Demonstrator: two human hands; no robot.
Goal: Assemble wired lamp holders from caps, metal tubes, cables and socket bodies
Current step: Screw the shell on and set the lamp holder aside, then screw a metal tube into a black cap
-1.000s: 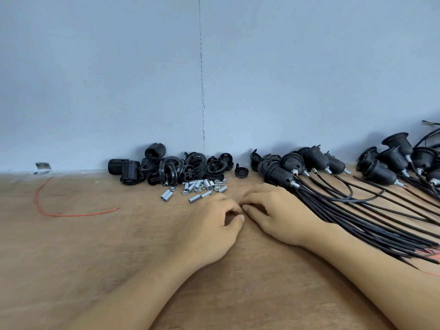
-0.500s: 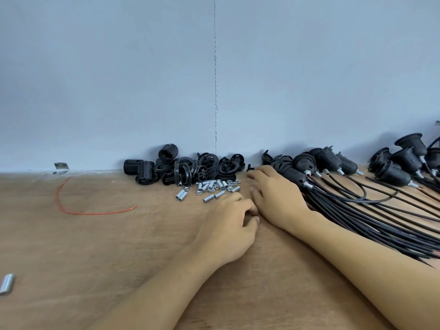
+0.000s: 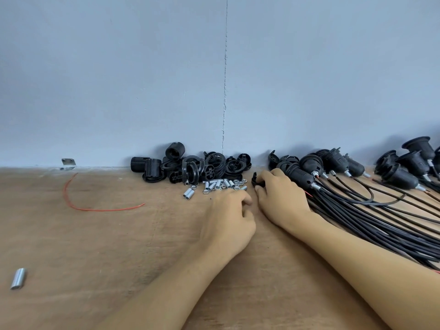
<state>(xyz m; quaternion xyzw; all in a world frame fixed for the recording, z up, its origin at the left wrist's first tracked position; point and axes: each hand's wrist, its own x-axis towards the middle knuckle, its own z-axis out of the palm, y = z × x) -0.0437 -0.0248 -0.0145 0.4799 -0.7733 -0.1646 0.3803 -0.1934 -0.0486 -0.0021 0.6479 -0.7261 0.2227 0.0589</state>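
A person's right hand (image 3: pixel 281 198) grips a small black cap (image 3: pixel 255 181) on a wooden table (image 3: pixel 119 246), fingers and thumb curled round it at the far end of the hand. The cap sits between a scatter of short metal tubes (image 3: pixel 220 184) and a row of wired lamp holders (image 3: pixel 333 166). The left hand (image 3: pixel 228 216) rests knuckles up just beside the right, its fingers curled under at the near edge of the tubes. Whether it holds anything cannot be told from this angle.

Behind the tubes, a heap of black caps and socket bodies (image 3: pixel 190 166) lies against a blue-grey wall (image 3: pixel 119 79). The lamp holders lie on their sides along the wall to the right, and their black cables (image 3: pixel 381 225) run in a thick bundle toward the near right edge, passing under the right forearm's far side. A loose red wire (image 3: pixel 95 209) curves across the table on the left, and a single metal tube (image 3: pixel 18 278) lies well apart near the left edge. A small metal bracket (image 3: pixel 68 163) sits where table meets wall.
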